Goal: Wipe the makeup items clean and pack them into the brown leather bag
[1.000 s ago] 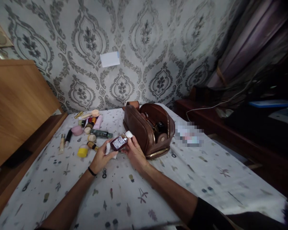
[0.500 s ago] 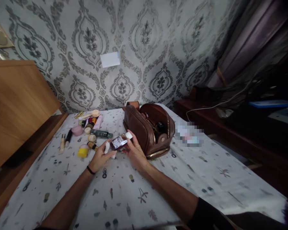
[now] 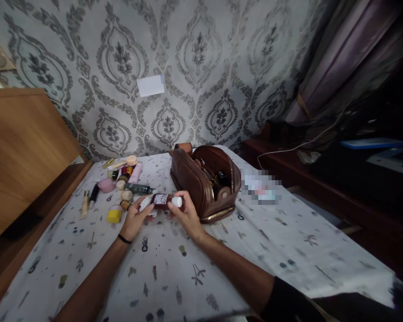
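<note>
Between my hands lies a dark red bottle point(image 3: 161, 200) with a printed label and a white cap point(image 3: 177, 201), held sideways above the cloth. My left hand point(image 3: 134, 220) is closed around the bottle's base end, with a crumpled white tissue point(image 3: 145, 203) bunched under its fingers. Near the cap end, my right hand point(image 3: 189, 218) grips the bottle, thumb below and fingers behind. Just right of it stands a brown toiletry bag point(image 3: 190, 181), unzipped, with several items inside, among them a black-capped one point(image 3: 221, 178).
On the left of the patterned cloth point(image 3: 174, 286) lie several cosmetics: a yellow-lidded jar point(image 3: 113, 214), a dark green bottle point(image 3: 138, 188), a pink jar point(image 3: 106, 184) and a beige tube point(image 3: 84, 205). A wooden cabinet point(image 3: 27, 156) borders the left. A blurred patch point(image 3: 262, 188) lies right of the bag.
The bottle has been turned in my hands, so it now lies more level and its white cap faces right. The whole view has shifted slightly.
</note>
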Motion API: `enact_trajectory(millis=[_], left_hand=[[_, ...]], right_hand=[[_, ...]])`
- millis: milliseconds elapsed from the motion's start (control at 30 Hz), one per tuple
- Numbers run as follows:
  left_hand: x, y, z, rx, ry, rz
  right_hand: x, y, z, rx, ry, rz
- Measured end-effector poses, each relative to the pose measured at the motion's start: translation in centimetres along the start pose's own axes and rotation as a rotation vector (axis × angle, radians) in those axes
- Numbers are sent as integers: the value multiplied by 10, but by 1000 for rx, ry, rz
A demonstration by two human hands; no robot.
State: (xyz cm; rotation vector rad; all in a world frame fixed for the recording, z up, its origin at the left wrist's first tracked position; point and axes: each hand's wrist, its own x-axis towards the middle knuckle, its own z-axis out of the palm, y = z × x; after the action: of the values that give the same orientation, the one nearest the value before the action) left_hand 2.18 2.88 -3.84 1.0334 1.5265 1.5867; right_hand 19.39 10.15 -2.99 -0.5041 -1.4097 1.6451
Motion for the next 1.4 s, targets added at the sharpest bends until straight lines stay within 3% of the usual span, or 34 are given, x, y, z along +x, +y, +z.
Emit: enact_trajectory(millis=[200, 467, 700, 1033, 1133, 1200, 1300, 1400], left_hand=[[-1, -1, 5, -45, 41, -39], [-3, -1, 10, 56, 69, 4], [-9, 4, 18, 82, 12, -3], [-20, 20, 23, 137, -50, 10], [-25, 22, 24, 235, -51, 111], [-28, 23, 25, 371, -66, 274], [-33, 23, 25, 677, -127, 565], [-36, 20, 25, 981, -126, 704]], right_hand=[[-3, 6, -2, -211, 9, -102], [-7, 6, 1, -273, -3, -16], [-10, 10, 1, -371, -76, -72], [-1, 16, -2, -288, -40, -22], [-2, 17, -2, -264, -27, 0], [-3, 16, -2, -260, -32, 17], [-5, 12, -2, -321, -16, 10], [-6, 10, -2, -399, 15, -25]])
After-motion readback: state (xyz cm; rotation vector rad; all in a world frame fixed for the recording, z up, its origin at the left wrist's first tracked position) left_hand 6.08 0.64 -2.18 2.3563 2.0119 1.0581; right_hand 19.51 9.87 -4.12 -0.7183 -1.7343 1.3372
